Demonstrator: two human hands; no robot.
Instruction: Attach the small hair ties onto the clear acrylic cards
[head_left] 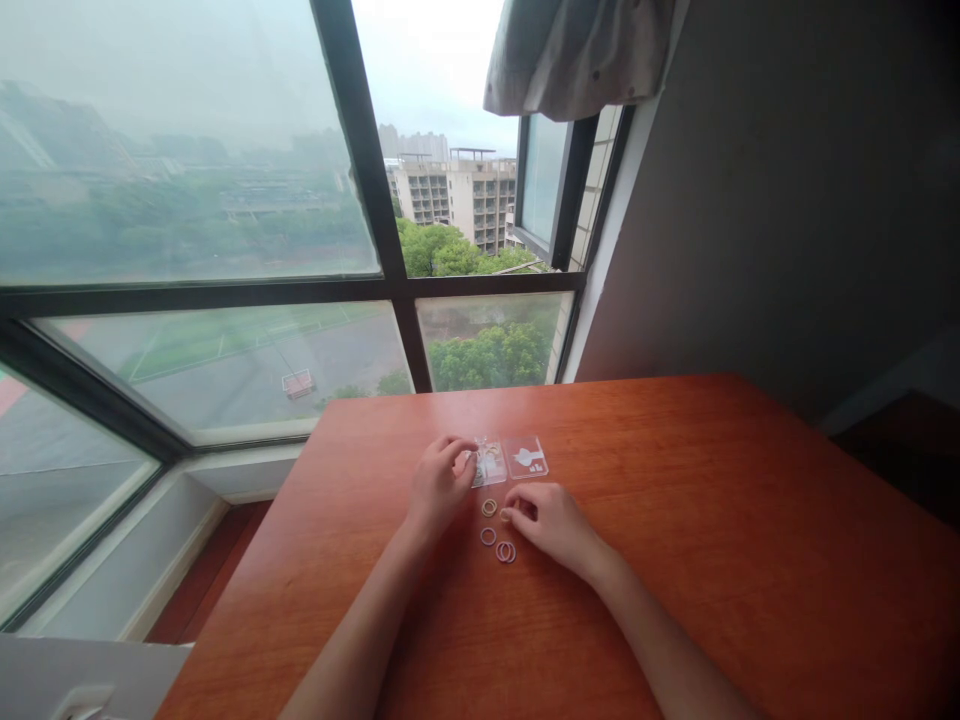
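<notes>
A small clear plastic box [491, 472] lies on the table with its lid [529, 458] folded open to the right; white print shows on the lid. Several small pale items, hard to make out, are inside. My left hand [441, 482] has its fingers curled around the box's left edge, partly covering it. Just in front of the box, my right hand [551, 520] pinches a small yellowish ring, like a hair tie [505, 516], between thumb and fingers. Nearby lie yellowish hair ties [489, 508], a single purple hair tie [488, 537] and two overlapping pinkish hair ties [506, 552].
The reddish-brown wooden table [697, 500] spreads wide on both sides. Beyond its far edge stands a dark-framed window [405, 290], with one pane swung open and a curtain [577, 60] above. A grey wall [757, 220] rises on the right.
</notes>
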